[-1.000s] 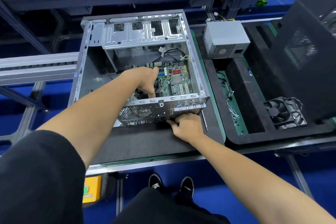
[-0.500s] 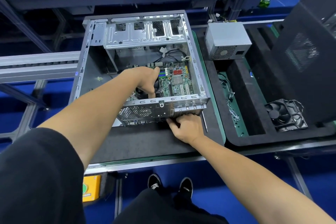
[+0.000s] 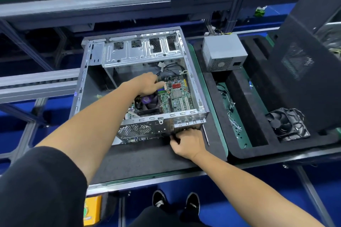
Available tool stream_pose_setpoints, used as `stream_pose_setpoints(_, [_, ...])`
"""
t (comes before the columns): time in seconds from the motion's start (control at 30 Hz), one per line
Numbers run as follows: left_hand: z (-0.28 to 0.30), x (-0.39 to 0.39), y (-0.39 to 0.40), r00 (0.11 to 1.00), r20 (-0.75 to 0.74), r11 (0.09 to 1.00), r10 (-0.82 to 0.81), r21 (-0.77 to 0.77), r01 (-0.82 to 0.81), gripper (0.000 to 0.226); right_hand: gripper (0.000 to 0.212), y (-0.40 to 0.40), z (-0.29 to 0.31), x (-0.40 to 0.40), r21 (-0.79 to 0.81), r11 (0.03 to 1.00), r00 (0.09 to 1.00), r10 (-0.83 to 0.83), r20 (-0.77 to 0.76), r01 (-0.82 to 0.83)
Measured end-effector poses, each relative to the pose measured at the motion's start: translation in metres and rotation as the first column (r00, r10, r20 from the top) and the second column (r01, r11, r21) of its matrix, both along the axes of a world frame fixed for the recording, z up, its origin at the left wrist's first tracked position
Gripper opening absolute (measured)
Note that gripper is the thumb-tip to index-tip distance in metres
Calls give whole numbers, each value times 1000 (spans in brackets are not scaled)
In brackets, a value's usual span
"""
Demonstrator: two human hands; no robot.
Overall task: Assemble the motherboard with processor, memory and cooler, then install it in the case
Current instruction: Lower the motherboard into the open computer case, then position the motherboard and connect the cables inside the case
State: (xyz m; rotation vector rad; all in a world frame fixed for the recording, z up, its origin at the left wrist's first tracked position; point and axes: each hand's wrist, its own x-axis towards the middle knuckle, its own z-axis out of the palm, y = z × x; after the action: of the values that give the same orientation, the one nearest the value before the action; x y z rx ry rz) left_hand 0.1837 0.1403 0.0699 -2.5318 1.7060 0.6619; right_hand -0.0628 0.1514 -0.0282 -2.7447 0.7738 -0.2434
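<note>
The open metal case point(image 3: 191, 72) lies on a black mat. Inside it sits the green motherboard point(image 3: 177, 94), and a black cooler point(image 3: 147, 104) with a purple hub is mounted on its left part. My left hand point(image 3: 147, 84) reaches into the case beyond the cooler, its fingers resting on the board's far left area by the memory slots. My right hand point(image 3: 186, 143) is outside the case at the near rear panel point(image 3: 140, 131), with curled fingers pressed against the panel's lower right corner. What those fingers touch is hidden.
A grey power supply point(image 3: 223, 53) stands right of the case on a black foam tray point(image 3: 254, 97). A loose black fan point(image 3: 287, 124) lies in that tray, with wires and screws point(image 3: 234, 116) in its green slot. A dark case panel point(image 3: 310, 72) leans at the far right.
My left hand has lifted off the cooler and moved farther into the case, uncovering the fan. My right hand stays at the rear panel. The camera has tilted a little.
</note>
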Motion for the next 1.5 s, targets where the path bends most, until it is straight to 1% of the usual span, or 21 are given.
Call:
stream_pose_setpoints(0.03, [-3, 3, -1, 999, 19, 999, 27, -18, -27, 42, 45, 0, 0, 0, 10, 1000, 1000, 6, -3, -6])
stream_pose_setpoints(0.1, [-8, 6, -4, 997, 23, 997, 74, -3, -73, 34, 43, 0, 0, 0, 23, 1000, 1000, 5, 10, -5])
stream_pose_setpoints(0.23, [-15, 11, -12, 992, -10, 989, 125, 80, -124, 30, 41, 1, 3, 1, -3, 1000, 1000, -21, 20, 21])
stream_pose_setpoints(0.3, [-21, 13, -17, 987, -41, 983, 154, 108, -149, 34, 40, 1, 5, 2, -12, 999, 999, -38, 5, 38])
stream_pose_setpoints(0.4, [-28, 12, -25, 983, -41, 979, 179, 107, -174, 55, 42, 2, 6, 2, -13, 998, 998, -56, 8, 56])
stream_pose_setpoints(0.47, [-31, 10, -29, 981, -40, 974, 189, 138, -182, 65, 42, 0, 5, 3, -19, 998, 998, -63, 14, 64])
stream_pose_setpoints(0.53, [-33, 12, -31, 979, -38, 972, 201, 133, -195, 64, 42, -1, 4, 3, -36, 998, 998, -60, 12, 61])
stream_pose_setpoints(0.6, [-33, 13, -35, 980, -37, 976, 195, 111, -190, 58, 43, -2, 2, 4, -56, 997, 999, -45, -7, 45])
stream_pose_setpoints(0.73, [-33, 12, -37, 986, 15, 981, 164, 102, -165, 57, 44, -1, 2, 5, -90, 995, 998, -46, -44, 42])
stream_pose_setpoints(0.8, [-34, 11, -36, 987, 35, 985, 155, 76, -157, 50, 44, -1, 3, 6, -104, 993, 997, -58, -45, 53])
stream_pose_setpoints(0.87, [-34, 10, -34, 986, 26, 986, 163, 43, -164, 46, 44, -2, 3, 7, -101, 993, 997, -62, -51, 56])
stream_pose_setpoints(0.93, [-35, 9, -33, 986, 25, 986, 167, 17, -168, 52, 43, -1, 2, 7, -76, 997, 998, -27, -52, 23])
stream_pose_setpoints(1.03, [-37, 7, -33, 987, 35, 987, 157, 25, -158, 58, 44, -1, 2, 6, -53, 998, 998, 17, -63, -20])
stream_pose_setpoints(1.17, [-38, 6, -33, 983, 11, 983, 181, 24, -182, 59, 48, -2, 5, 7, -75, 997, 994, -27, -108, 19])
stream_pose_setpoints(1.27, [-37, 6, -33, 980, -13, 980, 197, 28, -196, 60, 50, 0, 3, 6, -19, 1000, 988, -3, -155, 0])
stream_pose_setpoints(1.33, [-36, 7, -31, 977, -28, 978, 209, 27, -209, 60, 46, 1, 11, 6, -18, 1000, 985, 7, -175, -10])
stream_pose_setpoints(1.4, [-35, 7, -29, 970, -73, 973, 230, 35, -228, 60, 41, 3, 21, 5, 31, 998, 975, 57, -213, -52])
stream_pose_setpoints(1.47, [-34, 7, -27, 965, -127, 973, 228, 49, -224, 58, 34, 11, 36, 8, 84, 990, 929, 135, -344, -113])
stream_pose_setpoints(1.5, [-33, 7, -26, 962, -149, 974, 228, 50, -223, 58, 29, 19, 46, 10, 121, 977, 876, 213, -432, -178])
